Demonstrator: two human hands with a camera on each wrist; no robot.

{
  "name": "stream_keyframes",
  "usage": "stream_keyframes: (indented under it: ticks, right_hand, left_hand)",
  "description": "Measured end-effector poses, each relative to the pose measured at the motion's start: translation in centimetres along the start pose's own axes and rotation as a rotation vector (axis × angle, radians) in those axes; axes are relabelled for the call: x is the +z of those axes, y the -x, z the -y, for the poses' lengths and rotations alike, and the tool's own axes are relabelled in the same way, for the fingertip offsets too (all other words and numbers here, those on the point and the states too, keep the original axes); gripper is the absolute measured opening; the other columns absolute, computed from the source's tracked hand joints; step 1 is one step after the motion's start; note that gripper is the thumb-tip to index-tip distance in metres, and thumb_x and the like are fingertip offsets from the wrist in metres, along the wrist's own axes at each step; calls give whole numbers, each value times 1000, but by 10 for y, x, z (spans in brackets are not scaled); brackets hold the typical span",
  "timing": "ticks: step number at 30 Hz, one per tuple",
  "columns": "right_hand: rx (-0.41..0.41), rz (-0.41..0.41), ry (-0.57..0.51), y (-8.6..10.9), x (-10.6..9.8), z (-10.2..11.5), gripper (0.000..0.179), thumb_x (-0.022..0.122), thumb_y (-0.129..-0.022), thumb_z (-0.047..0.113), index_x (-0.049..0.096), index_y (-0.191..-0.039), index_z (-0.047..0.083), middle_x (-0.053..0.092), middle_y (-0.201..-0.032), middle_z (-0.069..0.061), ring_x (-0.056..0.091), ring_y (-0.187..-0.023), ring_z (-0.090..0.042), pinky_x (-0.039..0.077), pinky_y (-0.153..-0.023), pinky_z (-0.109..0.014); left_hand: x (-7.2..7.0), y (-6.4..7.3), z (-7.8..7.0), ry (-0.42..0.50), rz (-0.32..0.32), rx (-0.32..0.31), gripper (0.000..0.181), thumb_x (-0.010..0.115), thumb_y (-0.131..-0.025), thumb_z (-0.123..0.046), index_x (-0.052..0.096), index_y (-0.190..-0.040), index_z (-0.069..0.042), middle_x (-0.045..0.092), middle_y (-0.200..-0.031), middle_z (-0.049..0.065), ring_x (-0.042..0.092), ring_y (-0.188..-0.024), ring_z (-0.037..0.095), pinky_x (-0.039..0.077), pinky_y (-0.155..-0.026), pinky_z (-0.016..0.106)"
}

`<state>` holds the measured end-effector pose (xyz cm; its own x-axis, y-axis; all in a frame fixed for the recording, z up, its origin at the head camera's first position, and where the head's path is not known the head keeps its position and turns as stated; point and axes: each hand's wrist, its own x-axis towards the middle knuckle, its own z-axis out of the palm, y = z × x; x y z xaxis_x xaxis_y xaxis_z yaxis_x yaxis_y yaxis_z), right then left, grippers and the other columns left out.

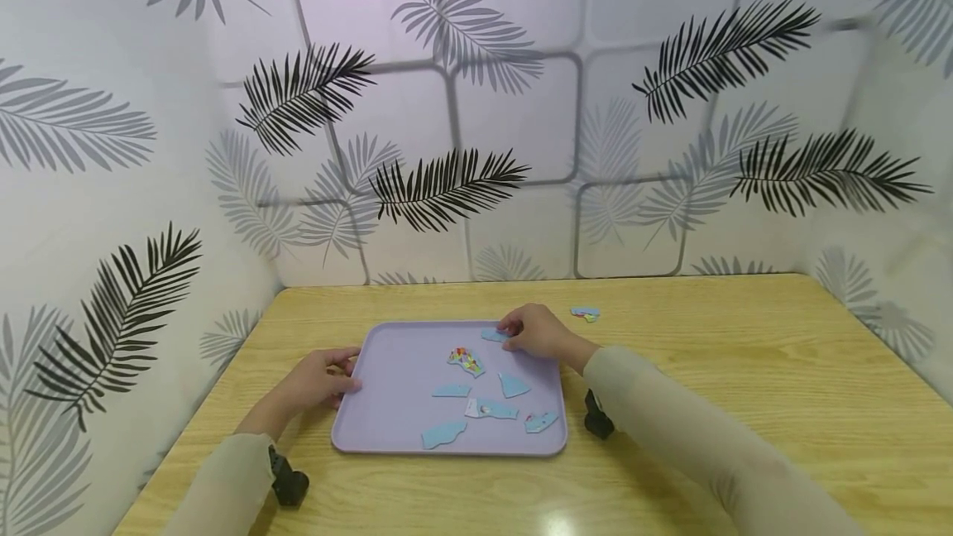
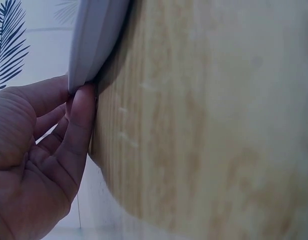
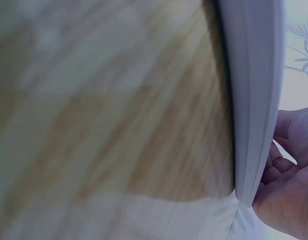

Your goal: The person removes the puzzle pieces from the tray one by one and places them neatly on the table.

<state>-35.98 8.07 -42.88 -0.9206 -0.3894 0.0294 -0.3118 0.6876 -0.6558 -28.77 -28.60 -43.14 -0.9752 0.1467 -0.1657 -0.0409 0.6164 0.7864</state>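
A lilac tray (image 1: pixel 395 428) lies on the wooden table, bearing several irregular, flat light-blue puzzle pieces. At its left edge my left hand (image 1: pixel 316 383) grips the rim; in the left wrist view, the thumb and fingers of that hand (image 2: pixel 48 135) meet at the tray's edge (image 2: pixel 96 40). My right hand (image 1: pixel 542 331) reaches over the far right corner and pinches a light-blue puzzle piece (image 1: pixel 491 336) by its right end. Nearest to that piece is a multicoloured one (image 1: pixel 467 361). The tray's side (image 3: pixel 256 100) hides the right fingertips in the right wrist view.
More light-blue pieces, such as a triangular one (image 1: pixel 513 385) and a wavy one (image 1: pixel 443 434), lie in the tray's middle and near side. Beyond the tray's far right corner, one small blue piece (image 1: pixel 586 313) rests on the table (image 1: pixel 707 354). A leaf-patterned curtain (image 1: pixel 521 122) stands behind.
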Motion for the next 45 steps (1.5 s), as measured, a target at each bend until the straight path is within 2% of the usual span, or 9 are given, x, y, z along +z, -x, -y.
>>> stream_keyframes:
  ticks: [10,19,30,40,45]
  right_hand:
    - [-17,104,-10,-3,-2,-6,29,72,-87,3,73,-115,9,62,-91,1,53,-86,-15,46,-77,-28]
    - [-12,129,-12,-2,-3,-6,28,70,-87,2,74,-113,12,61,-91,1,53,-85,-16,46,-77,-28]
    - [-88,179,-8,0,-13,-8,27,68,-90,3,73,-115,12,63,-96,0,55,-88,-16,48,-77,-30]
    - [-76,170,-34,2,-17,-8,26,68,-90,4,74,-113,15,63,-99,-1,56,-91,-17,49,-80,-32]
    - [-96,157,-32,4,-24,-10,28,66,-91,4,74,-114,17,64,-107,-3,58,-99,-18,50,-84,-34]
  left_hand:
    - [0,0,0,6,8,-4,59,72,-87,-5,47,-141,2,54,-106,13,56,-82,20,55,-63,34]
    - [0,0,0,15,13,-2,60,72,-87,-4,47,-141,2,53,-106,13,56,-82,21,55,-63,35]
    - [-1,0,0,27,15,0,61,71,-87,-4,46,-142,3,51,-107,13,55,-84,21,55,-64,34]
    - [0,0,-1,6,4,-15,60,72,-87,-5,47,-142,1,53,-107,13,55,-85,21,55,-63,33]
    - [-1,-1,0,8,10,-13,61,72,-87,-5,46,-142,2,53,-108,14,56,-85,21,55,-63,33]
